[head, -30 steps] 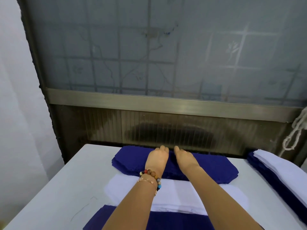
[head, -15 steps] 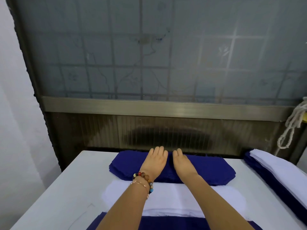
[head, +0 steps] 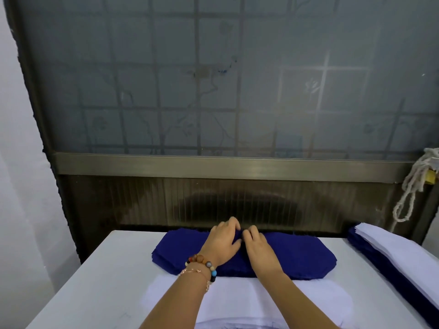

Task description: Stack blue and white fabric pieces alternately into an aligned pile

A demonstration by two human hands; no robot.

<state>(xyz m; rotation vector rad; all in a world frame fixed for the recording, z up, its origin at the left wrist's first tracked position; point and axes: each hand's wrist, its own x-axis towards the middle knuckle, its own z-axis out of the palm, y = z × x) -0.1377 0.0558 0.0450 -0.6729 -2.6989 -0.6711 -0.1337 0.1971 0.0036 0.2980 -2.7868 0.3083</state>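
Observation:
A stack of dark blue fabric pieces (head: pixel 297 255) lies at the far middle of the white table (head: pixel 102 281). A stack of white fabric pieces (head: pixel 237 302) sits nearer to me, partly under my forearms. My left hand (head: pixel 222 241), with a beaded bracelet on the wrist, and my right hand (head: pixel 257 245) rest side by side on the blue stack. Both hands' fingers curl at its far edge and pinch the top blue layer, which bunches slightly between them. At the right edge lies a pile of blue and white pieces (head: pixel 392 248) with white on top.
A dark ribbed panel and a frosted glass pane (head: pixel 213 91) rise straight behind the table's far edge. A looped white rope (head: pixel 411 186) hangs at the right. A pale wall stands to the left.
My hands lay flat with straight fingers on the blue stack before. Now the fingers have curled at the far edge and gathered the top blue fabric between them.

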